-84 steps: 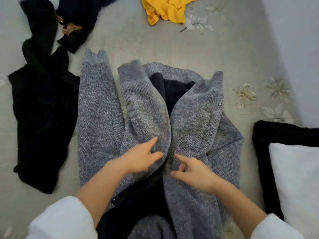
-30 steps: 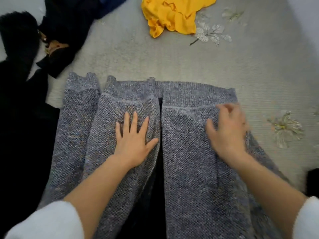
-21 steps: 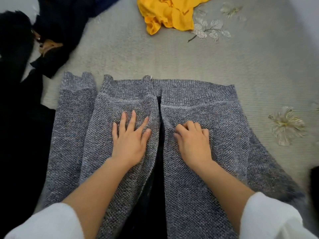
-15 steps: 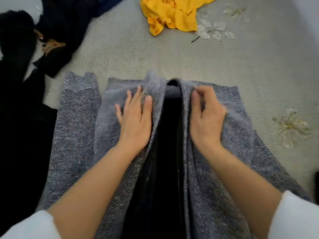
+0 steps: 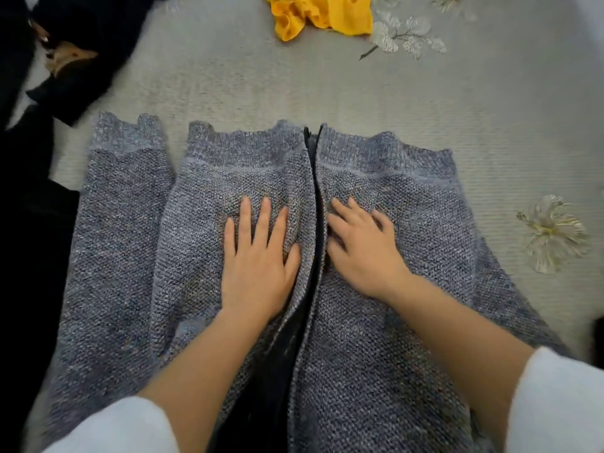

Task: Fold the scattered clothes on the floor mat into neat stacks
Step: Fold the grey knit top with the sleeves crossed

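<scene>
Grey knit cardigan (image 5: 408,204) lies spread on the floor mat (image 5: 261,83), front panels nearly meeting at the centre – dark lining shows in the gap. L hand (image 5: 258,263) flat on the left panel, fingers straight & spread, pressing. R hand (image 5: 366,253) rests on the right panel just beside the opening, fingers loosely bent, pinching nothing. Yellow garment (image 5: 323,14) at far edge; black clothes (image 5: 29,256) at left.

Showing mottled blue-grey across the chunky knit cardigan (image 5: 402,230), with black lining (image 5: 274,380) along its centre opening. Carrying cream flower motifs (image 5: 552,233) on the pale grey woven floor mat (image 5: 228,76). Showing mustard yellow in the crumpled cloth garment (image 5: 323,13), black in the heaped clothes (image 5: 29,256).
</scene>
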Available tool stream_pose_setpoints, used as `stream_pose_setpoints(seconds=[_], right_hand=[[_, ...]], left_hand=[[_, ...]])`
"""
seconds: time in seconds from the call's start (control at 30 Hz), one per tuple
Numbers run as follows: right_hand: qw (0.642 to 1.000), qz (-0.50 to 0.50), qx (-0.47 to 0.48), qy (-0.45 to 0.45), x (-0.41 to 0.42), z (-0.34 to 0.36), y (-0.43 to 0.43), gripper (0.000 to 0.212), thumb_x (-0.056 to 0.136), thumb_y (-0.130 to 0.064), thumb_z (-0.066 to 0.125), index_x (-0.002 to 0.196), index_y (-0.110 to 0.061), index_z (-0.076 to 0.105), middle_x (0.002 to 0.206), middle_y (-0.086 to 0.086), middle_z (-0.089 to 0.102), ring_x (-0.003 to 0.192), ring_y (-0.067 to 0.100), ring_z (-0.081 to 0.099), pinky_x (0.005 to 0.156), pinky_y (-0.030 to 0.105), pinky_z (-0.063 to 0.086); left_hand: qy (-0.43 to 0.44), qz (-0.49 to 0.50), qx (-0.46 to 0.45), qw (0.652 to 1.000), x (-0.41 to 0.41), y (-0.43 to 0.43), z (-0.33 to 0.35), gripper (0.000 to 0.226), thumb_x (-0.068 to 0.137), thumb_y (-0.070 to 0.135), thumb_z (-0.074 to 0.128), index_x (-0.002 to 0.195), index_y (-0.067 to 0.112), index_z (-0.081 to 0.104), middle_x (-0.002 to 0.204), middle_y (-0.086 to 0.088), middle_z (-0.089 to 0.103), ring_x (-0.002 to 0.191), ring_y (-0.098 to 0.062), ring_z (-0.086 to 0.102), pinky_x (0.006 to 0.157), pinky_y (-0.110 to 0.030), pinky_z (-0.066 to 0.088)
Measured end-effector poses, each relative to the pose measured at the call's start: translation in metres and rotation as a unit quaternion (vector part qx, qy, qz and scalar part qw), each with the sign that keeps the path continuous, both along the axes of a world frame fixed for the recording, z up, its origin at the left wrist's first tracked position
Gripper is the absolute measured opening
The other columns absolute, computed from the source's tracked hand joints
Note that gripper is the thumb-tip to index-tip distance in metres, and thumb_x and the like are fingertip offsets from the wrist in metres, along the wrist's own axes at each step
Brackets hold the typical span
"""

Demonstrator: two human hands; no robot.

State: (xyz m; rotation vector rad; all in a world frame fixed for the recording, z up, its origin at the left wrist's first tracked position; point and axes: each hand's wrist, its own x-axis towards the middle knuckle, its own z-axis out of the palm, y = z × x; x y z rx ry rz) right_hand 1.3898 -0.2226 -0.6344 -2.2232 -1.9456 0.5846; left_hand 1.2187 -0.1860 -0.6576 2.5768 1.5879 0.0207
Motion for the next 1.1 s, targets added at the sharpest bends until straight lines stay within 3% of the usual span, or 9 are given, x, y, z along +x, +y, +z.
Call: stream_pose_setpoints(seconds=[0.1,0.2,0.4,0.57,0.63,0.77,0.87,0.93,1.1], right_hand=[[0.976,-0.184,0.113,-0.038,0.045,0.014,0.014,0.045,0.095,-0.032,0.044,0.139,-0.024,0.040,0.149,-0.001,0.037,0.136,0.019,0.031,0.107,0.046,0.017],[0.872,-0.489,-0.017,-0.008,0.093,0.023,0.020,0.071,0.089,-0.046,0.054,0.141,-0.005,0.030,0.149,0.019,0.030,0.137,0.034,0.026,0.109,0.051,0.023],[0.963,-0.227,0.087,-0.112,0.117,0.040,0.031,0.022,0.087,-0.005,0.049,0.109,-0.007,0.046,0.107,0.020,0.049,0.087,0.039,0.053,0.065,0.037,0.033],[0.948,-0.265,0.049,-0.170,0.110,0.042,0.059,0.048,0.088,-0.028,0.061,0.126,-0.005,0.042,0.134,0.019,0.039,0.124,0.037,0.037,0.099,0.052,0.031],[0.971,-0.188,0.118,-0.089,0.070,0.042,0.083,0.039,0.090,-0.030,0.056,0.122,-0.009,0.050,0.128,0.013,0.047,0.120,0.031,0.042,0.100,0.047,0.034],[0.981,-0.178,-0.024,0.067,-0.013,0.030,0.123,0.041,0.088,-0.050,0.054,0.108,-0.016,0.062,0.125,0.009,0.049,0.128,0.030,0.034,0.104,0.050,0.027],[0.949,-0.226,0.129,0.176,-0.037,0.027,0.136,0.014,0.090,-0.033,0.054,0.098,-0.025,0.062,0.099,-0.002,0.060,0.113,0.025,0.048,0.093,0.045,0.026],[0.933,-0.247,0.199,0.168,-0.027,0.026,0.137,0.019,0.093,-0.029,0.049,0.110,-0.030,0.058,0.103,-0.005,0.063,0.108,0.021,0.051,0.086,0.041,0.023],[0.970,-0.239,0.003,0.050,0.006,0.012,0.097,0.062,0.094,-0.045,0.050,0.146,-0.019,0.029,0.147,0.004,0.038,0.138,0.023,0.027,0.110,0.049,0.019]], left_hand=[[-0.004,-0.001,-0.005,1.000,-0.002,-0.003,-0.002,0.063,0.094,0.049,0.023,0.149,0.018,0.027,0.158,-0.006,0.022,0.148,-0.026,0.004,0.118,-0.046,0.003],[-0.007,0.004,-0.014,1.000,0.000,-0.002,-0.001,0.064,0.093,0.049,0.021,0.149,0.019,0.026,0.158,-0.005,0.018,0.148,-0.025,0.000,0.119,-0.046,0.003],[-0.053,0.012,-0.018,0.998,-0.001,-0.003,-0.001,0.065,0.093,0.049,0.026,0.151,0.021,0.020,0.158,-0.002,0.020,0.148,-0.022,0.003,0.119,-0.045,0.003],[-0.033,-0.005,-0.020,0.999,0.000,-0.003,0.000,0.063,0.092,0.051,0.025,0.151,0.031,0.014,0.158,-0.003,0.019,0.148,-0.026,0.002,0.119,-0.048,0.004],[-0.034,-0.004,-0.019,0.999,0.000,-0.003,-0.001,0.064,0.092,0.052,0.024,0.151,0.031,0.015,0.158,-0.002,0.018,0.148,-0.026,0.002,0.119,-0.048,0.005],[-0.096,0.015,-0.019,0.995,0.000,-0.004,0.001,0.069,0.091,0.052,0.024,0.152,0.020,0.016,0.160,-0.001,0.014,0.148,-0.019,-0.001,0.120,-0.044,0.004],[-0.174,0.029,-0.018,0.984,-0.003,-0.004,0.002,0.071,0.092,0.049,0.029,0.151,0.012,0.016,0.160,-0.006,0.010,0.148,-0.017,-0.001,0.120,-0.041,0.001],[-0.190,0.026,-0.016,0.981,-0.004,-0.003,0.002,0.071,0.092,0.049,0.031,0.151,0.011,0.015,0.160,-0.008,0.009,0.148,-0.019,-0.001,0.120,-0.040,-0.001],[-0.122,0.021,-0.022,0.992,-0.002,0.000,-0.003,0.069,0.091,0.055,0.025,0.152,0.021,0.021,0.160,-0.004,0.010,0.148,-0.016,-0.003,0.118,-0.034,-0.010]])
